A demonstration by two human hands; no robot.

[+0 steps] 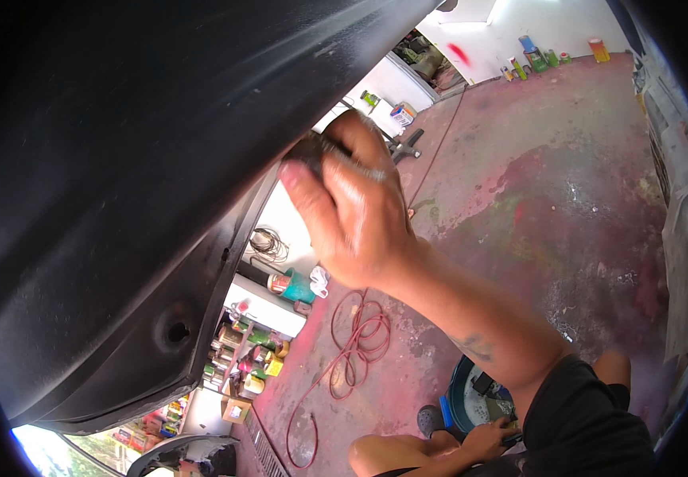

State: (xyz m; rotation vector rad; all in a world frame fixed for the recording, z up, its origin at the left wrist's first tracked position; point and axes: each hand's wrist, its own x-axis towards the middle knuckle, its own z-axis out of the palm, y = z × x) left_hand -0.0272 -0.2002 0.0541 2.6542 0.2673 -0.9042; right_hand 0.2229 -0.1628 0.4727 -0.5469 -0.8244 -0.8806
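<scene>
Along blk panel (pixel 137 159), R hand (pixel 360 203), red-stained flr (pixel 495 199), coiled hose (pixel 352 350)

The right hand (pixel 356 208) held a dark pad (pixel 307 153) to the edge of a black panel (pixel 121 159). The left hand (pixel 485 441) was beside a bucket (pixel 457 397) of foamy liquid (pixel 476 409), its grasp unclear. A red hose (pixel 349 350) lay looped on the stained floor (pixel 535 199).

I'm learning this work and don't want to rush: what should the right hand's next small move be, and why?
Probably a light slide of the dark pad along the edge of the black panel: the right hand grips the pad right at that edge, its skin shines as if wet, and pale specks show on the panel nearby.
</scene>
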